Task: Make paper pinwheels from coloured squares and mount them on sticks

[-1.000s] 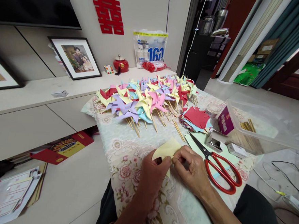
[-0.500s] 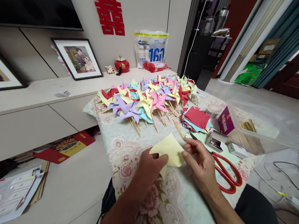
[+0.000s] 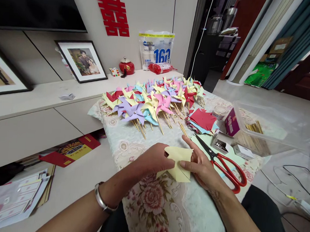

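Observation:
A pale yellow paper piece [image 3: 179, 170], cut and partly bent, is held between both hands above the flowered tablecloth [image 3: 153, 197]. My left hand [image 3: 153, 158] pinches its left side, the thumb on top. From the right, my right hand [image 3: 200, 165] grips the paper with the thumb on its face and the index finger stretched out. Just right of that hand lie red-handled scissors [image 3: 218, 157], blades slightly apart. A stack of coloured cut papers [image 3: 204, 120] sits beyond, beside a few thin wooden sticks [image 3: 182, 128]. Many finished paper pinwheels [image 3: 153, 101] lie on the far side.
A small open box of metal fasteners [image 3: 220, 145] and a white box [image 3: 243, 151] stand right of the scissors. Behind them is a clear plastic bin [image 3: 271, 127] with sticks. A low cabinet [image 3: 45, 90] with framed photos borders the table's left and back.
The yellow paper has been turned and lowered slightly in my hands. My left wrist has swung leftward, showing its bracelet. My right thumb now presses on the paper.

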A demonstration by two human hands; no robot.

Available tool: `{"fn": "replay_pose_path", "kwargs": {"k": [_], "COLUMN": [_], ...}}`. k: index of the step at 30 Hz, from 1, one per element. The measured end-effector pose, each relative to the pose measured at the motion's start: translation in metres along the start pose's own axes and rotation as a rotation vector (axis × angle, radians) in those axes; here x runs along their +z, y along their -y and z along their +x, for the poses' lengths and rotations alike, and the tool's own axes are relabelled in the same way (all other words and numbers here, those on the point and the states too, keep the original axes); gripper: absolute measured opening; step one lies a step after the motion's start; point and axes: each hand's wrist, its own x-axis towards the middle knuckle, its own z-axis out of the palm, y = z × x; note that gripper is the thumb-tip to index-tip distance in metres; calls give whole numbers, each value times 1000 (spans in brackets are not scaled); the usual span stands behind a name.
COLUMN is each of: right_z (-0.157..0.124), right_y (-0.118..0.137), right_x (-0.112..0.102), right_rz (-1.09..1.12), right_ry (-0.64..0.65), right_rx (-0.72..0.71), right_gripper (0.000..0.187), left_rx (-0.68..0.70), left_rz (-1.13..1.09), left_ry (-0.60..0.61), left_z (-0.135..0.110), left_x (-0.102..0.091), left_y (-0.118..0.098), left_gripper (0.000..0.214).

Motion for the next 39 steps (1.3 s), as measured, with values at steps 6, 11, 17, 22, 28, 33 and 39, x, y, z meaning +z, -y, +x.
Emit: {"fn": "replay_pose_path", "kwargs": {"k": [6, 11, 17, 22, 28, 33, 39], "right_z": [-2, -5, -3, -3, -3, -1, 0], "right_y": [2, 4, 2, 2, 2, -2, -7], "right_x": [3, 6, 6, 5, 5, 1, -4], "right_rz": [-66, -160, -256, -313, -291, -177, -49], "right_ry": [-16, -30, -55, -64, -106, -133, -163], "right_rx": [9, -8, -49, -75, -86, -125, -208], "right_gripper": [113, 105, 105, 102, 104, 106, 101], "left_rx": [42, 49, 48, 54, 64, -36, -16], "left_rz": [194, 266, 324, 330, 223, -202, -739], "left_ry": [11, 1, -28, -12, -8, 2, -78], "left_z": [9, 8, 6, 9, 12, 5, -15], "left_x": [-2, 1, 3, 4, 6, 4, 24], "left_y": [1, -6, -20, -21, -8, 1, 15], "left_gripper": [12, 7, 7, 9, 5, 15, 30]}}
